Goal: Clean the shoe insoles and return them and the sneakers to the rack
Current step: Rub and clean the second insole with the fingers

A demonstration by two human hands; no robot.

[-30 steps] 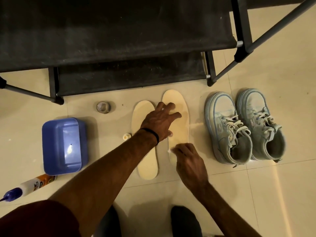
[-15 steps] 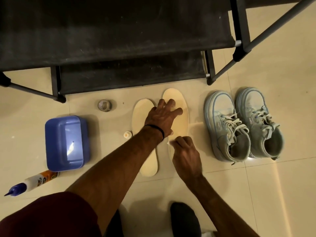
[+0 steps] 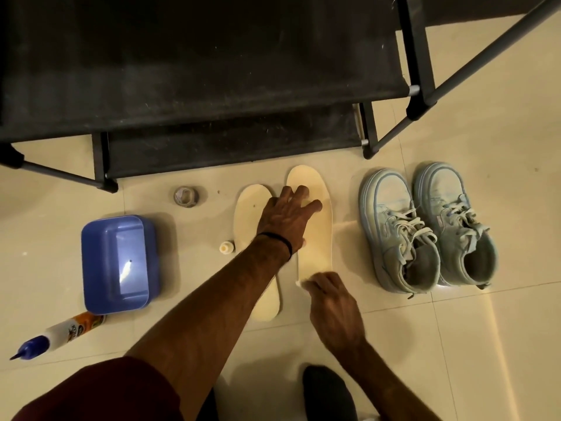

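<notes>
pinning right insole — left hand

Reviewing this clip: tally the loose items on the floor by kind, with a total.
Insoles: 2
Sneakers: 2
Blue tub: 1
Glue bottle: 1
Tape roll: 1
Small cap-like piece: 1
Small white wipe in the right hand: 1
Total: 9

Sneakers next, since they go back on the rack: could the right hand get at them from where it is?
Probably yes. The right hand is wiping the insole next to the sneakers, with only bare floor between.
</notes>
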